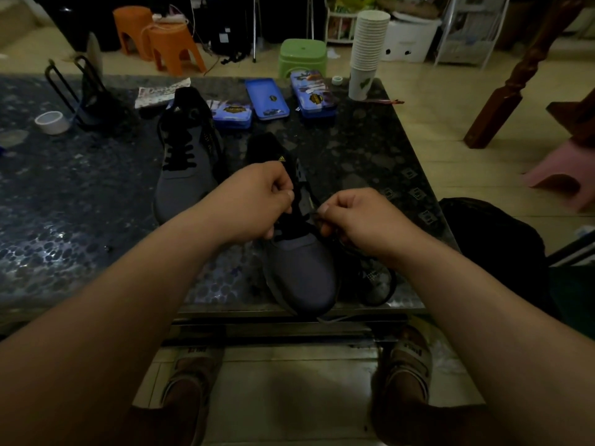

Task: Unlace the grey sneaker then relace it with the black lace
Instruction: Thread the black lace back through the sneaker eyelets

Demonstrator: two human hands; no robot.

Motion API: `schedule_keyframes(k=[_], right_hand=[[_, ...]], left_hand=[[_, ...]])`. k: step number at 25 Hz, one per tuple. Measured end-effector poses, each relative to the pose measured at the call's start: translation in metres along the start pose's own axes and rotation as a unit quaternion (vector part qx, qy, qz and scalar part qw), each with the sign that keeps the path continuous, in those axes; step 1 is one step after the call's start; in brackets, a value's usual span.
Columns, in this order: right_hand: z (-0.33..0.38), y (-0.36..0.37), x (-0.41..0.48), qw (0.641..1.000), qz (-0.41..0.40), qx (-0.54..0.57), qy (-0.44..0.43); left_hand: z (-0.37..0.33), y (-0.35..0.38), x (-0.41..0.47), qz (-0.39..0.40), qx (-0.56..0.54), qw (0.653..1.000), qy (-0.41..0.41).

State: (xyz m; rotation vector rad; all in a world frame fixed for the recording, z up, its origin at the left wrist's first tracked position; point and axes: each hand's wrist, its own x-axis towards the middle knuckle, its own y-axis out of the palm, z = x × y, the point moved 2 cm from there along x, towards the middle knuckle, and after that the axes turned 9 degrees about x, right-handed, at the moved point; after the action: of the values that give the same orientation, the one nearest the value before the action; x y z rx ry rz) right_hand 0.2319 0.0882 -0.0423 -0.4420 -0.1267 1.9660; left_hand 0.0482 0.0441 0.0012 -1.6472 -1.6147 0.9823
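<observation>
Dim room, tiled floor. Dark speckled table (pixel 96 194) filling left and middle. Grey sneaker (pixel 302 275) at its near edge, toe toward the person, tongue black. Second shoe (pixel 186 162) left of sneaker, cups (pixel 367 49) far behind. Tabletop showing right of sneaker up to the edge, slack lace (pixel 392 283) looped there. Left hand (pixel 257 197) and right hand (pixel 357 217) over the eyelets, each pinching, probably the lace.

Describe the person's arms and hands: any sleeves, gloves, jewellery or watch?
Both arms are bare right to the frame edge, with no sleeves in view. The left hand and right hand wear no gloves, and no rings, watch or wristbands show. The light is dim, so finer marks cannot be told.
</observation>
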Motion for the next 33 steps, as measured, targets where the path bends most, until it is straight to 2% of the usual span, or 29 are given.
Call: schedule_keyframes(k=[4,8,18,22,28,33], right_hand=[[0.002,0.005,0.003,0.999,-0.035,0.018,-0.029],[0.006,0.007,0.003,0.994,-0.056,-0.078,-0.059],[0.010,0.015,-0.002,0.960,-0.102,-0.212,-0.154],[0.009,0.023,-0.008,0.942,-0.114,-0.258,-0.185],[-0.001,0.023,0.002,0.967,-0.140,-0.165,-0.133],[-0.006,0.024,0.005,0.989,-0.114,-0.023,-0.086]], left_hand=[[0.002,0.004,0.003,0.021,0.018,1.000,-0.001],[0.001,0.007,0.006,0.022,0.018,0.999,-0.018],[0.001,0.006,0.008,0.051,-0.085,0.994,-0.056],[0.000,0.009,0.010,0.071,-0.073,0.993,-0.059],[0.002,0.014,0.017,0.110,-0.011,0.992,-0.056],[0.002,0.012,0.018,0.111,0.029,0.993,-0.027]])
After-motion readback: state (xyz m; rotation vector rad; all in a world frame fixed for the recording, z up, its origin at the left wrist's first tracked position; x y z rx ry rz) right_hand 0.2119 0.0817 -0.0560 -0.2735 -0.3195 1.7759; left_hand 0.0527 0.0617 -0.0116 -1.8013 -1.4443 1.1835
